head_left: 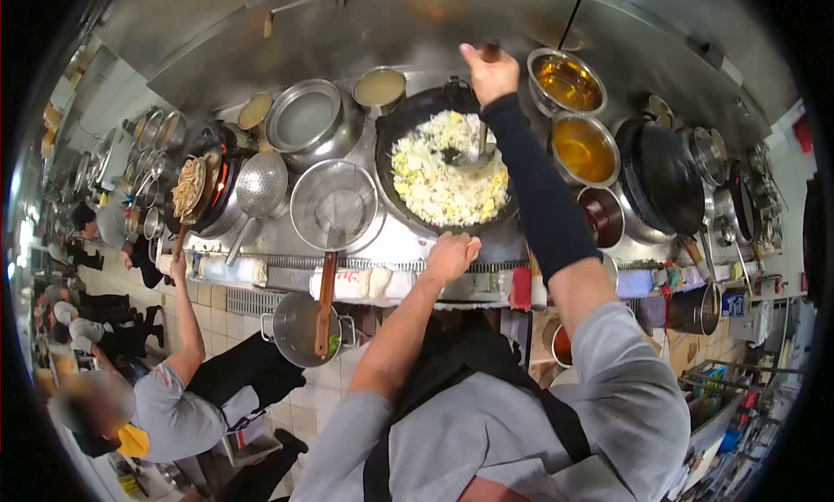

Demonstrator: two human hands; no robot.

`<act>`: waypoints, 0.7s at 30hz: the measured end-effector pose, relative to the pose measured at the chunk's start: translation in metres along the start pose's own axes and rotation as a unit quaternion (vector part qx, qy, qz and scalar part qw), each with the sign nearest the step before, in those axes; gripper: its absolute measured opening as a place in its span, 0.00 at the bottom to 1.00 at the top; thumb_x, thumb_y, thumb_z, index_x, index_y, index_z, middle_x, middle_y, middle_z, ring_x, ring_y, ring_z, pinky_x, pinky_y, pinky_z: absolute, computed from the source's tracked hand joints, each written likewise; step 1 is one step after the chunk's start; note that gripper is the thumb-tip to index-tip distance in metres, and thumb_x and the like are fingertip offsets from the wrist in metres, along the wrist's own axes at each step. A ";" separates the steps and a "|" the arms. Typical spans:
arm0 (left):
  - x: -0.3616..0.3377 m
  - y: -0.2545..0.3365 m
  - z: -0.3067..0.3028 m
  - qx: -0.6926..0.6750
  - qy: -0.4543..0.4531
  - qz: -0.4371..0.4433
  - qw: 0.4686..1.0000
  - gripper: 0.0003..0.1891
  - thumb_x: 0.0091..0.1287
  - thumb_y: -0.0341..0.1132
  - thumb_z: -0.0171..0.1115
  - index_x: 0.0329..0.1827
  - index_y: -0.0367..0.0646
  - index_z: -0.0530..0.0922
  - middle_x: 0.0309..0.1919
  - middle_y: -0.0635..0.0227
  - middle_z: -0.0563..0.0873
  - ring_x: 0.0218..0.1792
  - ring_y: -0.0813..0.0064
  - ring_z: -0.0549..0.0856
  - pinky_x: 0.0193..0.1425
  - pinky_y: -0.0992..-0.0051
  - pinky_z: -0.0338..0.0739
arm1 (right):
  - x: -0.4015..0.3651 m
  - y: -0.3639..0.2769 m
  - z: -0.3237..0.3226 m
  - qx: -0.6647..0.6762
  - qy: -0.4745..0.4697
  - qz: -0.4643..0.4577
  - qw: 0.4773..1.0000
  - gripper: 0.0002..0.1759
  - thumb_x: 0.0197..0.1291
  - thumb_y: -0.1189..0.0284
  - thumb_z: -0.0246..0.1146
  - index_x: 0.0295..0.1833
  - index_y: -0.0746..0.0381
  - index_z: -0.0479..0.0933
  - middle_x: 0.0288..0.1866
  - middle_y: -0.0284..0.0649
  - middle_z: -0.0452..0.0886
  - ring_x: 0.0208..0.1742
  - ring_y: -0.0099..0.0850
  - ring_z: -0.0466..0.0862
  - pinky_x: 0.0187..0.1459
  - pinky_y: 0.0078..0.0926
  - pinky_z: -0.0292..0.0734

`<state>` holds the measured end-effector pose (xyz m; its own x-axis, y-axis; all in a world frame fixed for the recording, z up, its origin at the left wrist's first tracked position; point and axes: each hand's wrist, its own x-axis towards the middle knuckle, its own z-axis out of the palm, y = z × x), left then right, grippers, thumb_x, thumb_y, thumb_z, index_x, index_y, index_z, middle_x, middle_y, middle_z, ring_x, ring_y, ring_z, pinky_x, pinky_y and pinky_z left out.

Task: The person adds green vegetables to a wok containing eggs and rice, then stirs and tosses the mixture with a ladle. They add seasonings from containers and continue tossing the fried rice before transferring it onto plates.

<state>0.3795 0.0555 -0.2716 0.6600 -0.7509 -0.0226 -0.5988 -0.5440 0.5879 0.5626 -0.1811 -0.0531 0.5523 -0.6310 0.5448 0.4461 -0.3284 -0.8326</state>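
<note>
A large black wok [389, 128] sits on the range in front of me, with fried rice [439, 198] and yellow egg pieces spread inside. My right hand [495, 74] is closed around the handle of a metal ladle, thumb pointing up, above the wok's far right side. The ladle's bowl [473, 159] rests down in the rice. At the wok's near rim, my left hand [452, 257] is closed with fingers curled; it seems to grip the wok's near edge, though the gripped part is hidden beneath it.
Right of the wok stand bowls of amber liquid [584, 150] and dark sauce [601, 215]. To the left lie a wire strainer [334, 202], a perforated skimmer [261, 185] and a lidded pot [304, 115]. A co-worker [178, 406] at the left holds a pan of noodles [188, 189].
</note>
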 end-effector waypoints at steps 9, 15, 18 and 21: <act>0.008 0.003 -0.003 -0.007 0.011 0.000 1.000 0.22 0.82 0.52 0.57 0.39 0.41 0.83 0.36 0.51 0.90 0.45 0.43 0.85 0.55 0.47 0.80 | -0.032 -0.034 -0.002 0.063 -0.025 0.070 0.995 0.22 0.69 0.63 0.76 0.25 0.62 0.78 0.19 0.32 0.77 0.22 0.21 0.74 0.29 0.29 0.69; 0.016 0.002 -0.006 0.002 0.018 0.020 1.000 0.23 0.83 0.51 0.56 0.38 0.39 0.82 0.34 0.49 0.90 0.43 0.42 0.85 0.54 0.47 0.80 | -0.071 -0.030 0.001 0.126 -0.031 0.150 0.980 0.22 0.71 0.67 0.75 0.25 0.59 0.75 0.19 0.27 0.76 0.20 0.19 0.73 0.25 0.26 0.65; 0.017 -0.007 0.004 0.009 0.033 0.033 0.999 0.22 0.82 0.50 0.56 0.40 0.39 0.83 0.34 0.48 0.90 0.43 0.42 0.86 0.55 0.48 0.80 | -0.096 -0.099 -0.010 0.126 -0.024 0.067 0.989 0.22 0.71 0.67 0.75 0.25 0.60 0.75 0.19 0.27 0.75 0.20 0.19 0.73 0.25 0.26 0.65; 0.007 0.005 -0.010 0.004 -0.007 0.006 1.000 0.22 0.82 0.50 0.56 0.42 0.39 0.85 0.38 0.48 0.90 0.45 0.42 0.86 0.57 0.49 0.81 | -0.130 -0.034 -0.014 0.139 -0.025 0.127 0.982 0.22 0.72 0.67 0.74 0.26 0.60 0.74 0.19 0.28 0.76 0.20 0.18 0.73 0.25 0.25 0.66</act>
<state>0.3858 0.0514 -0.2611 0.6465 -0.7624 -0.0282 -0.6098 -0.5386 0.5814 0.4660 -0.0978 -0.0970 0.7006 -0.6307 0.3338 0.4616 0.0438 -0.8860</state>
